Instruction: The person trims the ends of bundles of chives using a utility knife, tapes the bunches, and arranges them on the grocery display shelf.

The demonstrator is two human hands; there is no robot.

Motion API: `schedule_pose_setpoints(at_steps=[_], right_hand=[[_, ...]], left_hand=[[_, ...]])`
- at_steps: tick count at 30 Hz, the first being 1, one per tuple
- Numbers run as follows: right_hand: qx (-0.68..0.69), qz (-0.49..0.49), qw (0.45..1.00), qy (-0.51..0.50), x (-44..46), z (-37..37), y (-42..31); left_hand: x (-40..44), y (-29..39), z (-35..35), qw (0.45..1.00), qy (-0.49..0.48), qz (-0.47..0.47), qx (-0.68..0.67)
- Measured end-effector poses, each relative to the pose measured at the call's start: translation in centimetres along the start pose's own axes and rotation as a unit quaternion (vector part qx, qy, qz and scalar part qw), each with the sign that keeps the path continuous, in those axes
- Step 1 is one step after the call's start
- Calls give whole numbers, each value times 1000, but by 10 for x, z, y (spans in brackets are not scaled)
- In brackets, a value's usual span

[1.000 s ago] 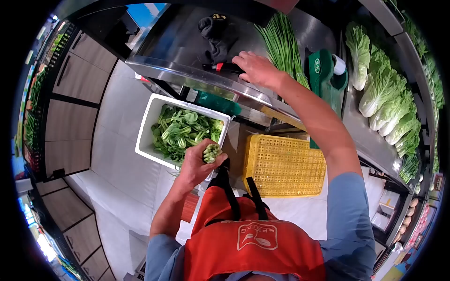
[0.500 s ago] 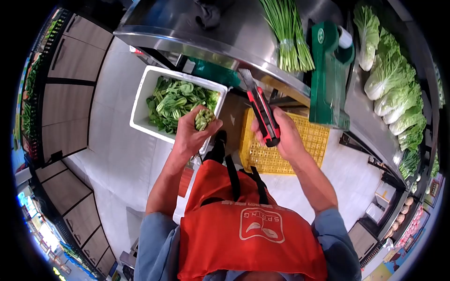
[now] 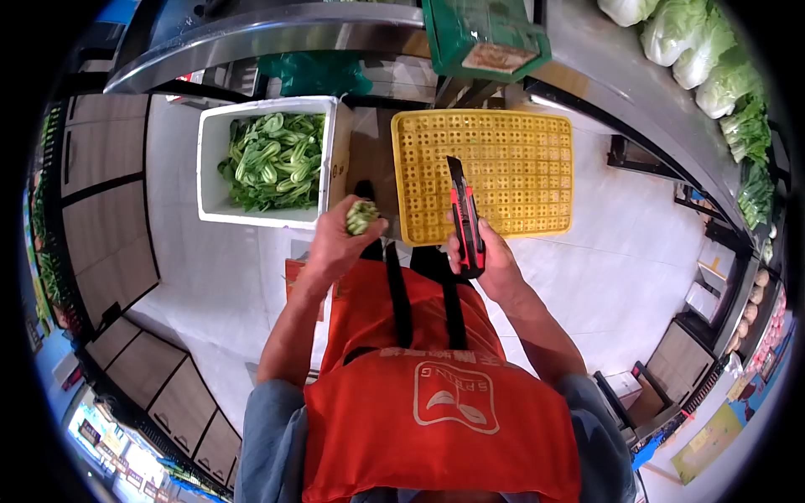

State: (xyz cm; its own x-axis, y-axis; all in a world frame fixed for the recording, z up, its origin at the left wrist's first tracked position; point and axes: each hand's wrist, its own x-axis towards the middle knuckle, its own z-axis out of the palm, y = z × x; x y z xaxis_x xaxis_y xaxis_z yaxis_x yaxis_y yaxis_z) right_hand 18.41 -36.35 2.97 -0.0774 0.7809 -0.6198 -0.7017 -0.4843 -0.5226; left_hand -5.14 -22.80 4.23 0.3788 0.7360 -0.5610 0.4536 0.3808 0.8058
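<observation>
My left hand (image 3: 337, 239) is closed around a bunch of leafy greens (image 3: 362, 217), its pale green stem ends facing up. Most of that bunch is hidden behind my fingers. In my right hand (image 3: 495, 261) is a red and black utility knife (image 3: 467, 220), its blade out and pointing away from me over the yellow crate (image 3: 484, 233). Left of the crate stands a white foam box (image 3: 220, 215) holding loose leafy greens (image 3: 277, 159). My left hand is just beyond the box's near right corner.
A steel counter (image 3: 277, 35) runs along the far side, with a green tape dispenser (image 3: 482, 38) at its edge. Napa cabbages (image 3: 717, 84) line the right-hand counter. Wooden cabinets (image 3: 105, 159) stand on the left. Green plastic (image 3: 314, 74) hangs below the counter.
My view has tilted down and shifted, so the box and crate show more fully and the scallions have left the frame. Both hands keep their holds; the knife now points straighter ahead.
</observation>
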Motion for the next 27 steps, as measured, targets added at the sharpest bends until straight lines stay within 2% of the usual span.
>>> schedule_pose_setpoints(at_steps=[1, 3, 5, 9, 18, 21, 22, 27], right_hand=[[8, 20, 1000, -15, -3, -8, 5], [15, 56, 998, -5, -5, -26, 21], [15, 73, 997, 6, -6, -39, 36], [-29, 57, 998, 12, 2, -53, 50], [-91, -33, 995, 5, 58, -47, 79], [-116, -20, 993, -31, 66, -46, 88], [-136, -32, 990, -36, 67, -44, 91], [-208, -29, 977, -21, 72, -54, 107]], left_hand=[[-4, 5, 15, 999, 17, 13, 50], [2, -13, 36, 993, -21, 17, 117], [9, -29, 57, 990, -36, 21, 134], [20, -49, 76, 991, -15, 45, 128], [45, -112, 42, 994, 59, -4, 90], [49, -132, 43, 994, 73, 1, 86], [51, -135, 45, 993, 62, -21, 93], [77, -157, 65, 993, 37, -5, 114]])
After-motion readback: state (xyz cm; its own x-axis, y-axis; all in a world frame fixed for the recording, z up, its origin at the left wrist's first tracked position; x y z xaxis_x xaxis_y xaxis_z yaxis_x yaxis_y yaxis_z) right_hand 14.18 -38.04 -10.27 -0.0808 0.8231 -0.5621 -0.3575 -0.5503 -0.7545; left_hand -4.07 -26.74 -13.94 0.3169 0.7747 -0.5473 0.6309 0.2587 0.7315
